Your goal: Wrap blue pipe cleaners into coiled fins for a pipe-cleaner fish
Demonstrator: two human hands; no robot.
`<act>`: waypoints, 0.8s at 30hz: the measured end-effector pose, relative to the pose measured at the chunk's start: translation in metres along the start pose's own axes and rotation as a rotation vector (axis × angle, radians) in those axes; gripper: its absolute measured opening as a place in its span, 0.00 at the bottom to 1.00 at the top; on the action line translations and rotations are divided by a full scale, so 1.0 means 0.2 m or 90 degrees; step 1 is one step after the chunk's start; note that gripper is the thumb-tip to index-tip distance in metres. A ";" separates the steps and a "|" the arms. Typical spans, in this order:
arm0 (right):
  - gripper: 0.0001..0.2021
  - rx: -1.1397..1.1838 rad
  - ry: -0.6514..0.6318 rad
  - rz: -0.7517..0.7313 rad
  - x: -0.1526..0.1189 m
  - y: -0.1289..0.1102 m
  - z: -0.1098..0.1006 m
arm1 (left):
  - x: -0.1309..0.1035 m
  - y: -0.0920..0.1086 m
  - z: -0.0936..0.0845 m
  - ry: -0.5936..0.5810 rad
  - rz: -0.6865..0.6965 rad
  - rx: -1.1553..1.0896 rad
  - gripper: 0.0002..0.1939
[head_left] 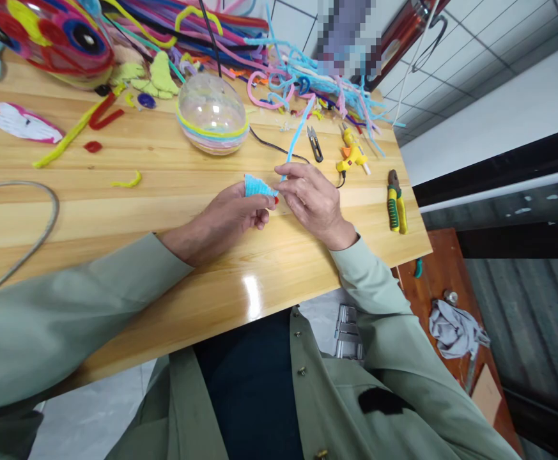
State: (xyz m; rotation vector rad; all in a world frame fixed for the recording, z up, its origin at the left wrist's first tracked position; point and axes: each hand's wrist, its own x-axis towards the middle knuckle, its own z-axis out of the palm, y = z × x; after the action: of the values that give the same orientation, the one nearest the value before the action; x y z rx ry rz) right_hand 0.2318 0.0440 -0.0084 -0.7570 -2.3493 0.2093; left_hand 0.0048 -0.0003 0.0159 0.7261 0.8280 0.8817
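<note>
Blue ribbed piece (257,186) sits pinched in the left hand (231,214).

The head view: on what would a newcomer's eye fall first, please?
A shiny red figure stands out at the upper left, and a colourful pile of fuzzy stems spreads along the top. At the centre, the left hand holds a ribbed blue piece and the right hand a blue stem.
</note>
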 end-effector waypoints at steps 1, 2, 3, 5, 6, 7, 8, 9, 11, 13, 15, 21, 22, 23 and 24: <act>0.12 -0.001 0.004 0.000 0.00 0.00 0.00 | 0.00 0.00 0.00 0.001 0.000 0.000 0.10; 0.12 -0.002 0.010 -0.002 0.00 0.00 0.00 | 0.00 0.00 0.00 0.004 0.002 0.000 0.09; 0.12 -0.002 0.016 -0.005 0.00 0.00 -0.01 | 0.00 0.00 0.01 0.006 0.005 -0.002 0.09; 0.12 0.001 0.024 -0.007 0.00 0.00 -0.01 | 0.00 0.00 0.00 0.007 0.009 -0.006 0.09; 0.12 0.001 0.024 -0.003 0.01 0.00 -0.01 | 0.00 0.00 0.00 0.007 0.010 -0.007 0.08; 0.12 -0.001 0.020 0.003 0.01 -0.01 -0.01 | 0.00 0.00 0.00 0.005 0.009 -0.007 0.08; 0.12 -0.005 0.016 0.011 0.01 -0.01 -0.01 | 0.00 -0.01 0.00 0.004 0.008 -0.006 0.08; 0.13 -0.011 0.014 0.016 0.01 -0.01 -0.01 | 0.00 -0.01 0.00 0.003 0.007 -0.004 0.09; 0.12 -0.017 0.017 0.013 0.00 -0.01 0.00 | 0.00 -0.01 -0.01 0.001 0.005 0.001 0.09; 0.11 -0.012 0.028 -0.005 0.00 0.00 0.00 | 0.00 0.00 -0.01 0.001 0.004 0.003 0.10; 0.11 -0.008 0.029 -0.017 0.00 0.00 0.00 | 0.00 0.00 -0.01 -0.002 0.006 0.005 0.10; 0.10 -0.010 0.014 0.002 0.00 0.00 0.00 | 0.00 0.00 -0.01 0.001 0.005 0.000 0.12; 0.11 -0.009 0.014 0.004 0.00 0.00 0.00 | 0.00 0.00 -0.01 0.004 0.003 0.000 0.12; 0.11 -0.009 0.014 0.004 0.00 -0.01 0.00 | 0.00 0.00 -0.01 0.004 0.003 0.001 0.12; 0.11 -0.009 0.015 0.003 0.00 -0.01 0.00 | 0.00 0.00 -0.01 0.002 0.002 0.002 0.12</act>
State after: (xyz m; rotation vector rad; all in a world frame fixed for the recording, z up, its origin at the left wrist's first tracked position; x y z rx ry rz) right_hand 0.2310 0.0431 -0.0081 -0.7688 -2.3295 0.1850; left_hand 0.0039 -0.0001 0.0147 0.7295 0.8311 0.8851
